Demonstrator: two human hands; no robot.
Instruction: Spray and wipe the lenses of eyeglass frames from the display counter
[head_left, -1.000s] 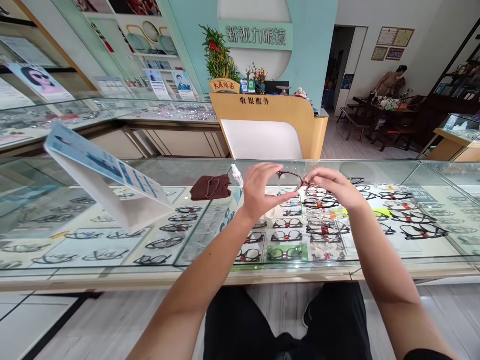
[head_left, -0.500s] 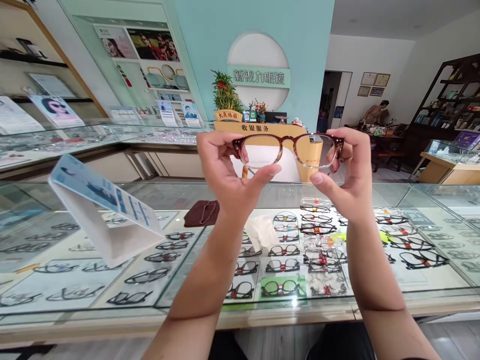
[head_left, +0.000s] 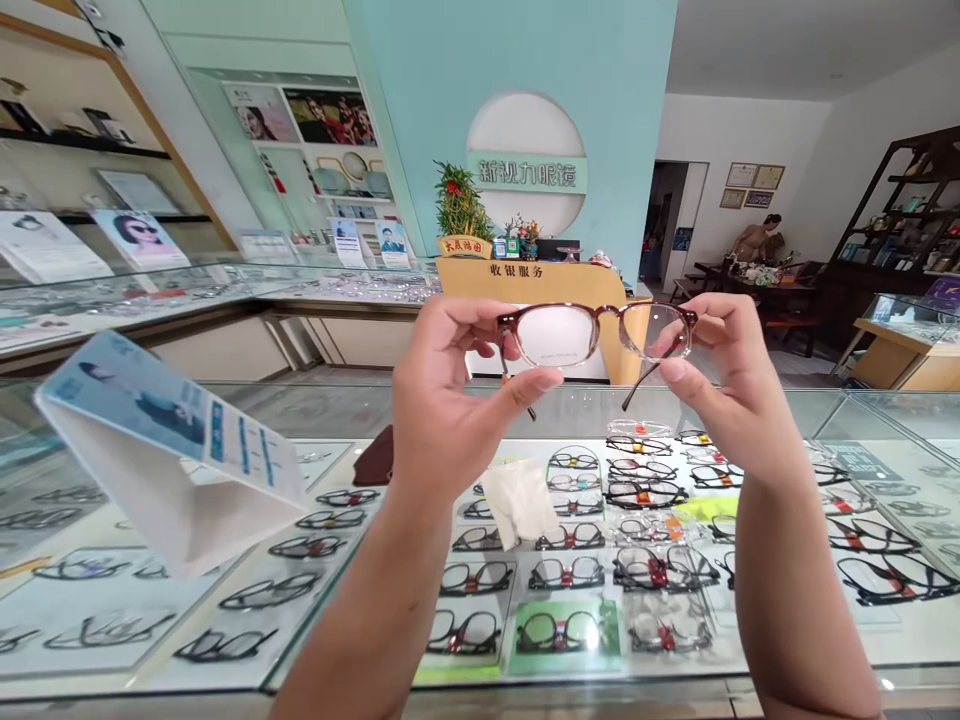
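Note:
I hold a pair of brown-rimmed glasses [head_left: 600, 332] up in front of me, lenses facing away and temples open toward me. My left hand [head_left: 450, 400] pinches the left end of the frame between thumb and fingers. My right hand [head_left: 724, 375] pinches the right end the same way. Below them on the glass counter [head_left: 352, 410] lies a crumpled white cloth [head_left: 519, 498], and a dark brown pouch [head_left: 373, 466] peeks out beside my left wrist.
Under the counter glass lie several rows of spectacle frames [head_left: 600, 540]. A folded blue-and-white sign [head_left: 161, 450] stands at the left. Behind are a wooden cashier desk [head_left: 547, 290] with a plant [head_left: 459, 205], and a person [head_left: 754, 240] at a dark table far right.
My hands lifted the glasses from just above the counter to eye level and turned them lens-outward. The temples have swung open, and my view has tilted up.

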